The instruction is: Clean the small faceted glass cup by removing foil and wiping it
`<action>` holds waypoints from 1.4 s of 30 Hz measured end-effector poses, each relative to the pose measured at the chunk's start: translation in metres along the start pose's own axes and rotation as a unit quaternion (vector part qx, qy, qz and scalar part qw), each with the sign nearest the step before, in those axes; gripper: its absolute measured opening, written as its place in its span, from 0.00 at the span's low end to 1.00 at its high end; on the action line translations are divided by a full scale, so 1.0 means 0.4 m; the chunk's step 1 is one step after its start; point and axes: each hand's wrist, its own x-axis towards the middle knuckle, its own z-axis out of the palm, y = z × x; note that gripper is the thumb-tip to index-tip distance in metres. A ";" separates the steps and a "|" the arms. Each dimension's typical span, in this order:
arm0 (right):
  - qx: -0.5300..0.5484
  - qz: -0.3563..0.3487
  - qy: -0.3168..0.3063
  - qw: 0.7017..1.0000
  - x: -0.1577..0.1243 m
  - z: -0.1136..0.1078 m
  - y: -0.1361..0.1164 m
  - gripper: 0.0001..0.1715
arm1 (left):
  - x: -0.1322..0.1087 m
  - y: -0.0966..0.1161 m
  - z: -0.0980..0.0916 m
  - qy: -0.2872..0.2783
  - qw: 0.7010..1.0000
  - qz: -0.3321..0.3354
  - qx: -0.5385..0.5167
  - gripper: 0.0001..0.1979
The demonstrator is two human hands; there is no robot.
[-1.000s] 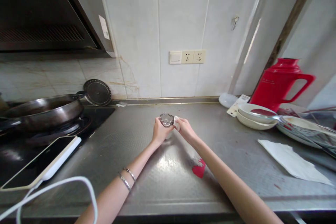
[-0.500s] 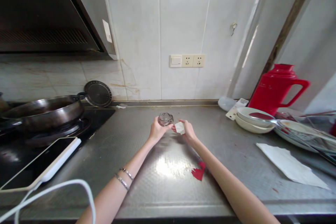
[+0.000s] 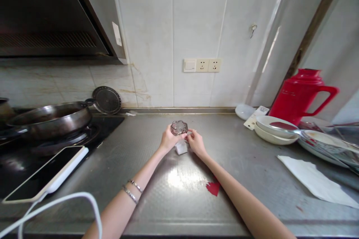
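Above the middle of the counter, my left hand [image 3: 167,140] is closed around a small dark-tinted glass cup [image 3: 179,129] with a wavy rim. My right hand [image 3: 197,144] is at the glass's right side, its fingertips pinched together close to the rim. A folded white tissue [image 3: 181,147] shows below the glass, between both hands, its upper edge by my right fingertips. The fingers partly hide where it is gripped. A torn red scrap [image 3: 213,188] lies on the metal counter [image 3: 157,201] beside my right forearm.
At left, a steel pan [image 3: 53,119] sits on the stove, near a phone [image 3: 46,173] with a white cable [image 3: 70,195]. On the right are a red thermos [image 3: 300,97], stacked bowls [image 3: 273,130], plates [image 3: 331,145] and a white paper sheet [image 3: 314,179].
My right hand has come in against the glass. The white tissue has moved left and down, from between my right fingers to below the glass. The view has shifted slightly.
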 end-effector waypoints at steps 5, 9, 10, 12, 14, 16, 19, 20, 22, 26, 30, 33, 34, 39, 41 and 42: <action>0.015 -0.010 -0.026 1.000 0.034 -0.064 -0.039 0.23 | -0.002 0.017 -0.003 -0.023 0.999 -0.015 -0.021 0.31; 0.030 -0.009 -0.170 0.985 0.053 -0.142 -0.100 0.29 | 0.004 0.025 -0.009 -0.056 0.997 -0.022 -0.058 0.31; 0.019 -0.008 -0.201 0.979 0.054 -0.158 -0.112 0.32 | 0.006 0.025 -0.010 -0.066 0.995 -0.026 -0.077 0.32; 0.002 -0.016 -0.239 0.971 0.055 -0.181 -0.124 0.37 | 0.010 0.023 -0.012 -0.092 0.988 -0.029 -0.120 0.33; -0.007 -0.023 -0.281 0.960 0.054 -0.189 -0.126 0.42 | 0.010 0.021 -0.014 -0.118 0.981 -0.027 -0.153 0.34; -0.013 -0.034 -0.314 0.949 0.054 -0.187 -0.124 0.45 | 0.008 0.023 -0.015 -0.135 0.976 -0.029 -0.170 0.34; -0.008 -0.065 -0.325 0.943 0.052 -0.172 -0.124 0.46 | 0.003 0.031 -0.019 -0.157 0.969 -0.043 -0.189 0.35; -0.002 -0.073 -0.323 0.944 0.051 -0.167 -0.125 0.45 | 0.001 0.034 -0.021 -0.166 0.965 -0.049 -0.197 0.36; 0.010 -0.084 -0.320 0.944 0.049 -0.157 -0.129 0.45 | -0.002 0.039 -0.026 -0.186 0.958 -0.060 -0.210 0.37; 0.019 -0.101 -0.341 0.935 0.046 -0.146 -0.135 0.50 | -0.009 0.045 -0.035 -0.213 0.952 -0.068 -0.211 0.39; 0.004 -0.125 -0.353 0.927 0.043 -0.143 -0.142 0.52 | -0.013 0.050 -0.038 -0.225 0.949 -0.064 -0.212 0.39; -0.030 -0.157 -0.343 0.926 0.039 -0.146 -0.148 0.50 | -0.013 0.050 -0.040 -0.248 0.947 -0.040 -0.202 0.42; -0.045 -0.169 -0.337 0.925 0.038 -0.148 -0.151 0.49 | -0.012 0.050 -0.042 -0.255 0.947 -0.028 -0.193 0.43; -0.115 -0.224 -0.303 0.919 0.023 -0.162 -0.166 0.45 | -0.014 0.066 -0.054 -0.262 0.963 0.024 -0.055 0.47; -0.127 -0.236 -0.300 0.916 0.017 -0.169 -0.171 0.45 | -0.017 0.078 -0.058 -0.256 0.966 0.038 0.018 0.46; -0.132 -0.240 -0.298 0.914 0.014 -0.172 -0.172 0.45 | -0.018 0.084 -0.058 -0.252 0.966 0.045 0.044 0.45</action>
